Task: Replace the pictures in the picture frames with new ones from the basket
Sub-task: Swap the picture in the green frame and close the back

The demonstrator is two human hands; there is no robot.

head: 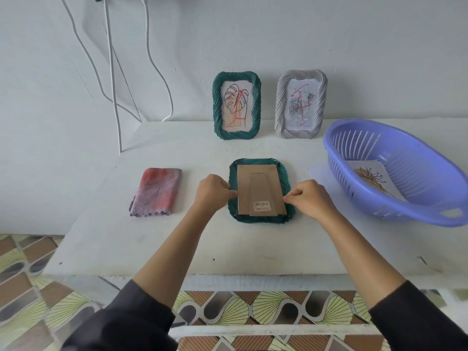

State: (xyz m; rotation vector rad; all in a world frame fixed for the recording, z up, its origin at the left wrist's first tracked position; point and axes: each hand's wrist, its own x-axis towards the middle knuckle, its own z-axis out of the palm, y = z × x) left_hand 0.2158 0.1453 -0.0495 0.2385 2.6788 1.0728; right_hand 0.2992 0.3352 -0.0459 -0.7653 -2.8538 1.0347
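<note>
On the white table, the left hand and right hand have their fingers curled in. Their fingertips pinch the side edges of the brown cardboard backing board of a dark green ribbed picture frame lying face down. This looks like the opening step: the board must next be freed and lifted out, then a line-drawing print fetched from the lilac slotted plastic basket farther right.
</note>
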